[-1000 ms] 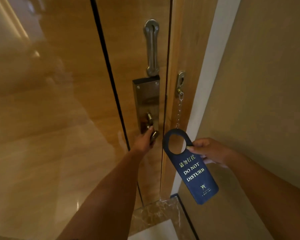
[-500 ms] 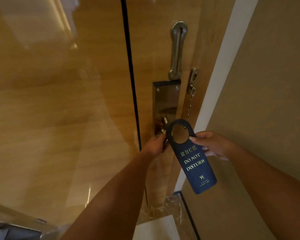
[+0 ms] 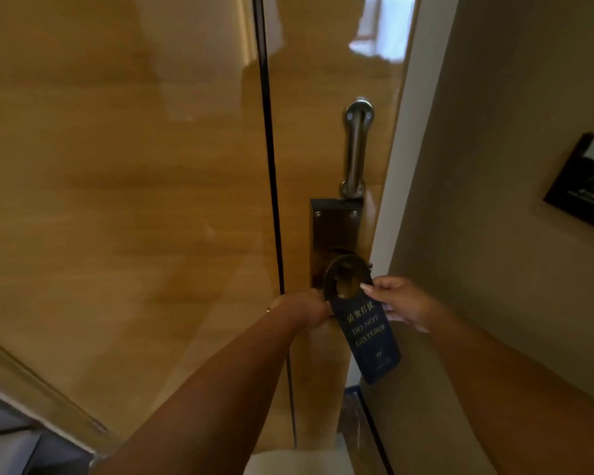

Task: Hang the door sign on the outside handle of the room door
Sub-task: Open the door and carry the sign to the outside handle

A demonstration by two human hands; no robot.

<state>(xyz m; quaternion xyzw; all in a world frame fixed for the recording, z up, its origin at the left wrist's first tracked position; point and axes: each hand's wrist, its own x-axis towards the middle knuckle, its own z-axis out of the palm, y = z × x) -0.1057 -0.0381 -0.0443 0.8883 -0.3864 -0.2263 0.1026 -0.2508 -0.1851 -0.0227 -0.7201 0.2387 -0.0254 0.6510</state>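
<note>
From where I stand, the left hand (image 3: 306,308) is down at the lock side of the wooden door (image 3: 124,200), curled about something low on the dark lock plate (image 3: 335,231); it looks like the inside handle, though the handle itself is hidden behind the hand and the sign, so I cannot say for sure what the fingers close on. Just to its right hangs the door sign (image 3: 364,334), a dark blue card with "DO NOT DISTURB" on it, held in the air in front of the lock plate, not hooked on anything. Its long axis runs from upper left to lower right, the round hole end up near the plate and the plain tail pointing down toward the floor, printed face toward the person. The right hand (image 3: 403,303) pinches it at the right edge just below the hole, thumb on the face. Further right is the pale door frame (image 3: 391,200) and the wall, with a dark card holder (image 3: 583,190) on it. As I judge it, the risk is that the sign ends up on this inside handle, since the door seems barely opened and the outside handle is out of sight. A one-edge pinch could also let the card twist or slip, and the swinging door could catch it against the frame.
</note>
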